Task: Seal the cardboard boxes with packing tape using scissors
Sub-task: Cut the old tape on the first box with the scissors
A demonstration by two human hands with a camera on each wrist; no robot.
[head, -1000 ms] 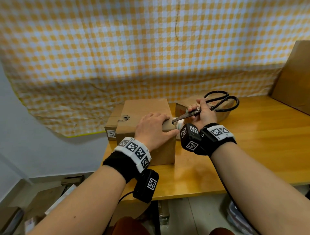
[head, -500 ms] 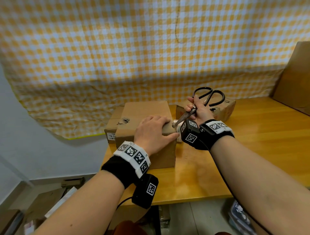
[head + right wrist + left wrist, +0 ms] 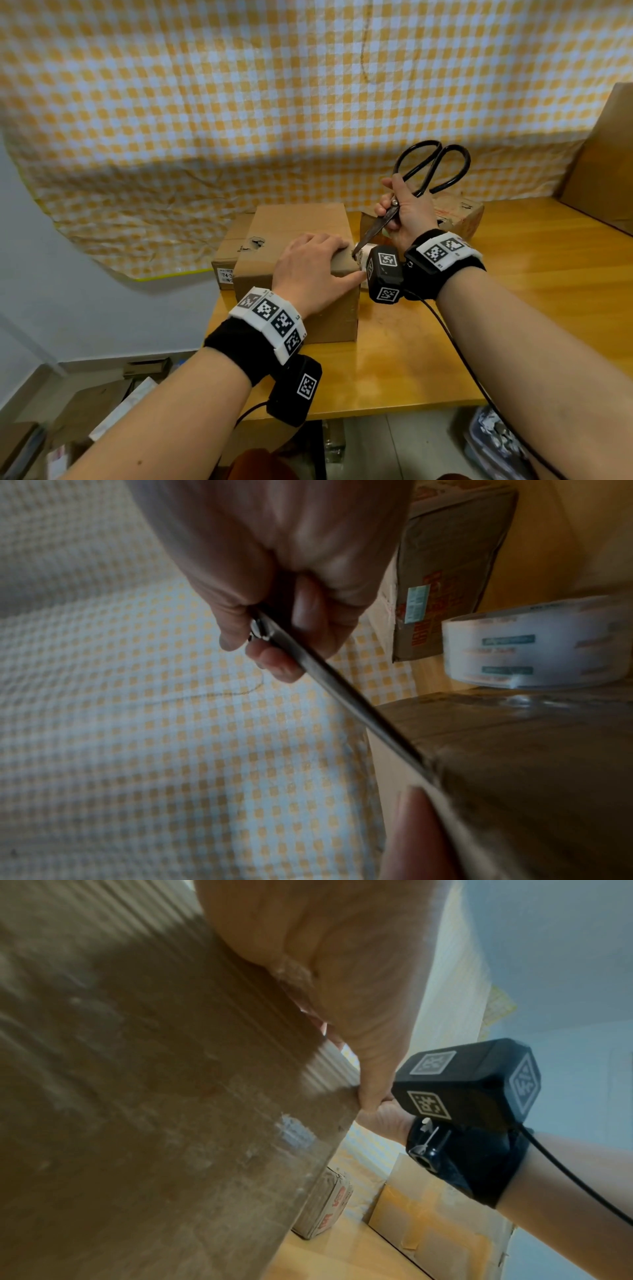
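Note:
A tall brown cardboard box [image 3: 294, 226] stands on the wooden table [image 3: 513, 291]. My left hand [image 3: 310, 267] lies flat over its near right top corner, fingers straight and pressing, thumb along the edge [image 3: 373, 1074]. My right hand [image 3: 406, 212] grips black scissors [image 3: 428, 168] at the pivot, handles pointing up, blades [image 3: 342, 696] closed and angled down to the box's right top edge beside my left fingertips. A roll of clear packing tape [image 3: 534, 642] sits just past the box's right side, mostly hidden in the head view.
A low cardboard box [image 3: 455, 212] with red print lies behind my right hand. Another small box [image 3: 229, 253] sits left of the tall one. A large cardboard sheet [image 3: 603, 161] leans at the far right. Checkered cloth [image 3: 239, 102] hangs behind. The table's left edge is close.
My right hand has lifted and tilted the scissors from nearly level to steeply upright, handles rising, tips staying at the box's right edge. My left hand has stayed pressed on the box.

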